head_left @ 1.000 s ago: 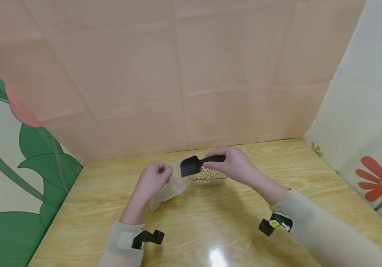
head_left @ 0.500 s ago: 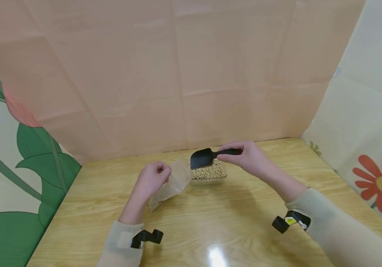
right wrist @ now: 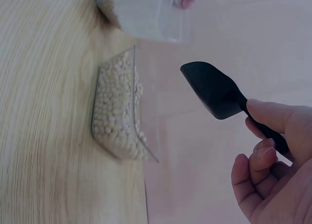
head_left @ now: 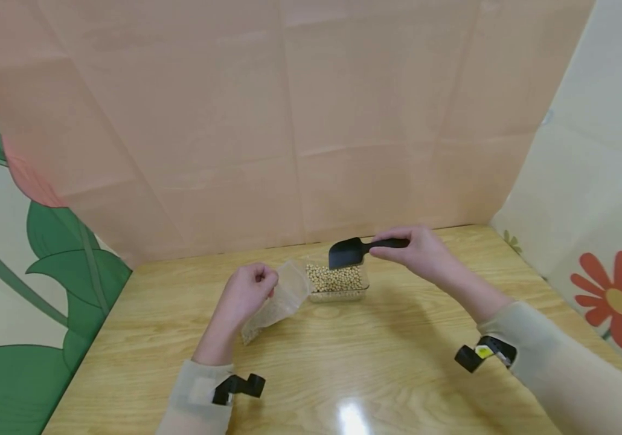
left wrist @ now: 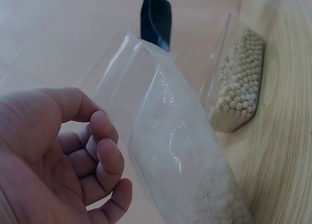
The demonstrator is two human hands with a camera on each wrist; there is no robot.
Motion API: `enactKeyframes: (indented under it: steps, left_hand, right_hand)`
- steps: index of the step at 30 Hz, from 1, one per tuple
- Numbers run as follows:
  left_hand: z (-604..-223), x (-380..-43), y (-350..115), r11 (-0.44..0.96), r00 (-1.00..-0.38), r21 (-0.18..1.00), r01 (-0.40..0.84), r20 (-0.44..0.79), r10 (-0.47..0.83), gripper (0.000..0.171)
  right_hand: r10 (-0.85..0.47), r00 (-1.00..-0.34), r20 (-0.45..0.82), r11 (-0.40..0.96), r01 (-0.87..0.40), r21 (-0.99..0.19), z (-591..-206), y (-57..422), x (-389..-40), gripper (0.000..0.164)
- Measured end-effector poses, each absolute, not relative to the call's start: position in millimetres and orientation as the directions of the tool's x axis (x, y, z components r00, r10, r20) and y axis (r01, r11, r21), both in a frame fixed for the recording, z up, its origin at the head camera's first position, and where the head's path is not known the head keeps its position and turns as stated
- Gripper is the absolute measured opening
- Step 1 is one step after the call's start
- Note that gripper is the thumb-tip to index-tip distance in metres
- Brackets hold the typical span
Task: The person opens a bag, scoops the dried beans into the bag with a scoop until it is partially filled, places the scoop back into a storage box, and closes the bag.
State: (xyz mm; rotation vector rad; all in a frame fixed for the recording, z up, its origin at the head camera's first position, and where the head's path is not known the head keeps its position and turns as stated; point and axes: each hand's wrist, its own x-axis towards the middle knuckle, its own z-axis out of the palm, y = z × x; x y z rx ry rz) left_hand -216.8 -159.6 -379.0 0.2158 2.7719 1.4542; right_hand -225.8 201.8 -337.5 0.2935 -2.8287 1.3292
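My left hand [head_left: 249,289] pinches the upper edge of a clear plastic bag [left wrist: 170,131], its fingers curled. The bag slants down to the table, with pale round beans [left wrist: 224,199] gathered at its bottom. In my right hand [head_left: 422,249] a black scoop [head_left: 346,253] is held by the handle, between thumb and fingers. No beans show on its blade. The scoop is over the far right part of a clear rectangular container [head_left: 338,296], which is filled with the same pale beans [right wrist: 114,107] and stands just right of the bag.
The wood-patterned table [head_left: 311,368] reaches back to a pink cloth backdrop [head_left: 224,151]. A printed sheet with a red flower [head_left: 618,302] bounds the right side, and one with green leaves [head_left: 80,241] the left. Each sleeve carries a black wrist mount [head_left: 240,385].
The right hand has carried the scoop away from the bag's mouth, to the right and over the container. Left hand and bag have stayed almost still.
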Motion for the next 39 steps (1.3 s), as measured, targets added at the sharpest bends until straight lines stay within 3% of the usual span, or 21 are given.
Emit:
enactKeyframes:
  steps: [39]
  left_hand:
    - [-378.5, -219.6, -153.0, 0.541, -0.991, 0.836, 0.098, 0.031, 0.132, 0.021]
  right_hand:
    - [-0.297, -0.953, 0.067, 0.735, -0.273, -0.62, -353.9, 227.6, -253.6, 0.023]
